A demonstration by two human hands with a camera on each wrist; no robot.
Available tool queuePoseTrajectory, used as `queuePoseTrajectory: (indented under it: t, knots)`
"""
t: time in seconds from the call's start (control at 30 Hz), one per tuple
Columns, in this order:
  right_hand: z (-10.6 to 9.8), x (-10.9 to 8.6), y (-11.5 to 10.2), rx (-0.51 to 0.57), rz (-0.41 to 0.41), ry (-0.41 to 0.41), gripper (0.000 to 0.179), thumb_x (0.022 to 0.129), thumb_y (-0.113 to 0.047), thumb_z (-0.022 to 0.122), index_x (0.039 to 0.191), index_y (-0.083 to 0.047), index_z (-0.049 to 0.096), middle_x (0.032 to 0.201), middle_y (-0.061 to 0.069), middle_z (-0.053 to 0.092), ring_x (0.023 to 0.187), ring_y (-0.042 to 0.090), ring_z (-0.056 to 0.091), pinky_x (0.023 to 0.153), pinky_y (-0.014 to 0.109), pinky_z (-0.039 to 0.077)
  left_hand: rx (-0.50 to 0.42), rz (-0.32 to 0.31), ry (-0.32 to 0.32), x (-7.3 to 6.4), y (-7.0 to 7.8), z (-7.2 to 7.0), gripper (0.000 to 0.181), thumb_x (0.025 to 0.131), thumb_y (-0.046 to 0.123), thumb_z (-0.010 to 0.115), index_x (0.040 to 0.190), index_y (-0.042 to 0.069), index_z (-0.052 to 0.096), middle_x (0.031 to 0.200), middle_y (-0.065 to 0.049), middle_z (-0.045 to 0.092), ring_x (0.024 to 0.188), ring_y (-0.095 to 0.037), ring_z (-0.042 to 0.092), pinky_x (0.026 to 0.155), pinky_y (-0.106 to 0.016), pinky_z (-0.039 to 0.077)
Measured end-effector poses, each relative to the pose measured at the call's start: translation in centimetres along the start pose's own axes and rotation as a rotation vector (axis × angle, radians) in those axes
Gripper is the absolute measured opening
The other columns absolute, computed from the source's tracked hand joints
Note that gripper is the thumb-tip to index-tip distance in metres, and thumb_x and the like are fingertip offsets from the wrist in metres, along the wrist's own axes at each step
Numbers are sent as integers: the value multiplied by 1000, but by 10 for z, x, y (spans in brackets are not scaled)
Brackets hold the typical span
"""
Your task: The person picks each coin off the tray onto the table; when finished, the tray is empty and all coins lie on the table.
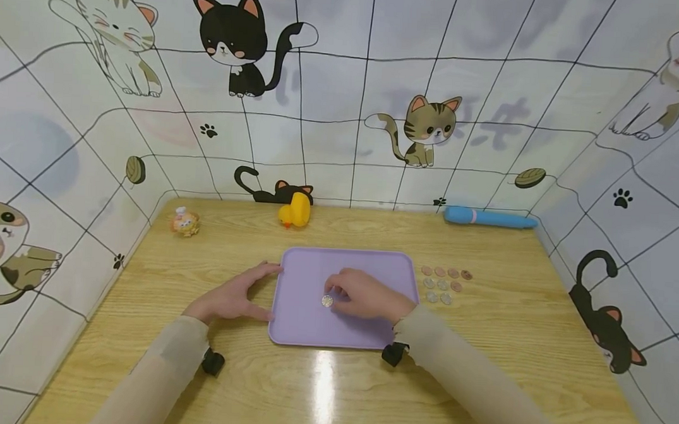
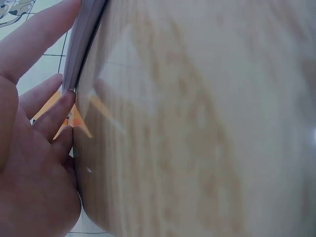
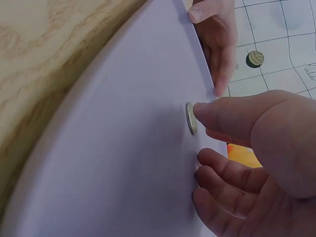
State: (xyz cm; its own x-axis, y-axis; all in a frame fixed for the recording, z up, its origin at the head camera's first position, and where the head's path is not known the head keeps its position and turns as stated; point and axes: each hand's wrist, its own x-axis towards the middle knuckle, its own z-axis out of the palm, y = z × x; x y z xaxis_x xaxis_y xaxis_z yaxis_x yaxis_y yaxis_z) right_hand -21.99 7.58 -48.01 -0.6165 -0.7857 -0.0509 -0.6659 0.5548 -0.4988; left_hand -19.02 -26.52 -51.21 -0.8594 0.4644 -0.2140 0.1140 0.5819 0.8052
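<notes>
A lilac tray (image 1: 362,333) lies on the wooden table. Against its left edge rests my left hand (image 1: 235,296), thumb and fingers spread and touching the rim. In the left wrist view, that hand's (image 2: 37,128) fingertips meet the tray's side (image 2: 81,49). Over the tray's middle, my right hand (image 1: 367,295) has its fingers curled down, with the thumb and forefinger at a silver coin (image 1: 327,300). Close up in the right wrist view, the thumb of my right hand (image 3: 247,143) presses the coin's (image 3: 191,118) edge; the forefinger is mostly hidden behind it.
Several copper coins (image 1: 440,272) and silver coins (image 1: 432,297) lie just right of the tray. Along the back stand a small figurine (image 1: 185,222), a yellow rubber duck (image 1: 296,211) and a blue pen-shaped object (image 1: 487,218). Cat-print walls (image 1: 333,85) enclose the table (image 1: 275,392).
</notes>
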Motion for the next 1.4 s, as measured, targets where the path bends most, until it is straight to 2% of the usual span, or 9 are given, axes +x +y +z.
queuePoseTrajectory:
  t: [0.2,0.43,0.9,1.17,1.4]
  knots:
    - [2,6,-6,-31,-6,-10,22,95,-16,77,116,-13,70,100,2,63,93,16,57,84,34,51,2,12,-2,1,1,-1,103,78,38,94,163,30,37,176,-5,17,163,-39,2,125,-70,3]
    - [3,13,-10,-44,25,-45,16,96,-18,77,109,-15,68,89,-1,59,83,13,49,76,30,44,-5,11,1,0,1,-1,100,79,34,94,163,28,39,176,-9,17,162,-42,2,124,-73,3]
    - [8,22,-11,-118,109,-86,20,93,-19,82,93,-16,62,85,-5,52,83,13,50,77,30,44,-2,25,2,1,1,-1,99,80,32,93,163,25,39,176,-11,17,161,-44,4,124,-73,4]
    - [9,19,-10,-86,108,-54,21,93,-19,82,94,-14,62,86,-4,53,83,13,49,78,30,44,-2,23,2,0,4,0,100,80,31,94,162,24,39,175,-12,17,161,-44,4,124,-73,4]
    - [7,14,-10,5,68,-8,19,93,-15,82,94,-13,63,87,-1,61,82,12,53,76,29,46,-2,21,0,0,4,0,100,80,31,94,163,24,39,176,-12,17,161,-44,3,124,-73,3]
